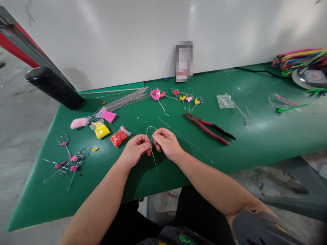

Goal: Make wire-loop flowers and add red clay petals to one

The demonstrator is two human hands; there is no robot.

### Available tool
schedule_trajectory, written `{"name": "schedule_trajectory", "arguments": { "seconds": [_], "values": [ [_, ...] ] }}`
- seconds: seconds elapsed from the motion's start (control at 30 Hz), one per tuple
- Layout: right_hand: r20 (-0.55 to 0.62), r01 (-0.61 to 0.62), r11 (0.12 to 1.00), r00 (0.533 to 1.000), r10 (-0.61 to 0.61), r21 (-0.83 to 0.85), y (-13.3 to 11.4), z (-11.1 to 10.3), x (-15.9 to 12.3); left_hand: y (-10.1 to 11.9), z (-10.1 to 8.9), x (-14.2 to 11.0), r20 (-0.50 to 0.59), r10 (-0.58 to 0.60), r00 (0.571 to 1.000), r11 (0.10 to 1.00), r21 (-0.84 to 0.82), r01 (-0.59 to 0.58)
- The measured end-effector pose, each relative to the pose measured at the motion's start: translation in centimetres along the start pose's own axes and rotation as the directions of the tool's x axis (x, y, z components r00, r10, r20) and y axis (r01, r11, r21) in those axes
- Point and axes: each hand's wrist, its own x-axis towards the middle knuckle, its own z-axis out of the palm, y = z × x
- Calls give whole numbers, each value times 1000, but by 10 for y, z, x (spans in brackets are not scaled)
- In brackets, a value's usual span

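A thin metal wire (153, 157) is bent into a rounded loop at its upper end, with a straight tail hanging toward the front. My left hand (138, 147) pinches it on the left side, below the loop. On the right side, my right hand (165, 142) is closed on the same wire with thumb and fingertips. Loose straight wires (184, 139) lie on the green table (178, 173) just beyond my right hand. Farther right rest pliers (208, 127) with red and black handles. A bag of red clay-like material (119, 136) sits near my left hand.
Small wire rackets with pink pieces (74, 158) lie at the left. Behind are a wire bundle (127, 99), yellow (100, 130) and pink (109, 115) packets, and small wire ornaments (189, 98). A black cylinder (55, 86) stands far left; a phone (184, 63) leans on the white panel.
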Motion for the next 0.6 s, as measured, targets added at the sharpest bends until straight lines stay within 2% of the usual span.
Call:
{"name": "schedule_trajectory", "arguments": {
  "seconds": [0.2,0.6],
  "values": [
    [2,-11,1000,1000,11,-10,-2,1,-1,1,0,0,34,-18,999,999,-28,19],
    [13,-7,1000,1000,7,29,-1,2,-1,-3,-2,0,68,52,996,998,19,-54]
  ]
}}
